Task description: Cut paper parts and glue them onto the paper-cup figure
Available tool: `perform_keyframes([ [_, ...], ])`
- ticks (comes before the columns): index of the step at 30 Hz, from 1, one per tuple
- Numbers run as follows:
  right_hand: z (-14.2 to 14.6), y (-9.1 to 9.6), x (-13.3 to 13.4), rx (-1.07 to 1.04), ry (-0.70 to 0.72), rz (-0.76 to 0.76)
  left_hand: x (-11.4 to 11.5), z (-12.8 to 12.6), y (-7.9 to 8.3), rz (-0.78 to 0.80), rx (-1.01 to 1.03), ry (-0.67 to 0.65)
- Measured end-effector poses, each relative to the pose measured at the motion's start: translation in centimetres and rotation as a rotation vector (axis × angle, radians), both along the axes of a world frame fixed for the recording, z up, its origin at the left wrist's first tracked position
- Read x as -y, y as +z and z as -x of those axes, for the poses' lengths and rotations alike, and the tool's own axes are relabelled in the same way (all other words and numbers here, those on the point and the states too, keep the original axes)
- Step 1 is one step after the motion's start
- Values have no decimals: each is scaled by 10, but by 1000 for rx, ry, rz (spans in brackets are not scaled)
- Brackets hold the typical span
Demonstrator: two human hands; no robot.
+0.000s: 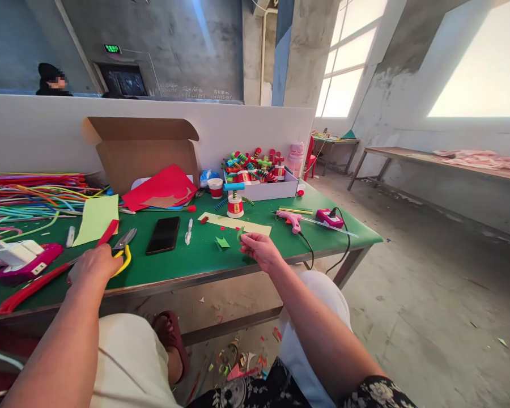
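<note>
My right hand [259, 248] pinches a small green paper piece [240, 233] just above the table's front part. Beside it on the tabletop lies another folded green paper piece [222, 242]. My left hand [94, 265] is closed at the yellow-handled scissors [124, 241], its fingertips at the handle loops and the blades pointing away. A long red item [34, 290] runs beneath that hand; its kind is unclear. Past my right hand, a pale yellow strip [242, 225] carries small red bits. Behind it stands a red-and-white paper cup [235, 207] with a spring and blue bar on top.
A glue gun [291, 218] and a purple power strip [329, 219] trail cords at the right. A white box [276, 188] holds several cup figures. A phone [163, 234], a white pen [189, 231], red sheets [161, 190] and pipe cleaners [34, 195] lie on the green table [153, 271].
</note>
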State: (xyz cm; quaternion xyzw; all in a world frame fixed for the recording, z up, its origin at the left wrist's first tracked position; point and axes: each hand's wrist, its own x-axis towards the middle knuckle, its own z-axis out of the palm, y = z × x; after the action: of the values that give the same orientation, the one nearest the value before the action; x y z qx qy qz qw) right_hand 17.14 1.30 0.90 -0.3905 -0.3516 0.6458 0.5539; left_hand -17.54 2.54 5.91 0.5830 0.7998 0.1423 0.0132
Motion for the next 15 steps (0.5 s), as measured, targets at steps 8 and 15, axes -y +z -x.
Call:
perform_keyframes([
  [8, 8, -1, -2, 50, 4, -27, -2, -44, 8, -251, -88, -127],
  [15, 18, -4, -18, 510, -106, -187, -22, -145, -1, 157, 1065, -707],
])
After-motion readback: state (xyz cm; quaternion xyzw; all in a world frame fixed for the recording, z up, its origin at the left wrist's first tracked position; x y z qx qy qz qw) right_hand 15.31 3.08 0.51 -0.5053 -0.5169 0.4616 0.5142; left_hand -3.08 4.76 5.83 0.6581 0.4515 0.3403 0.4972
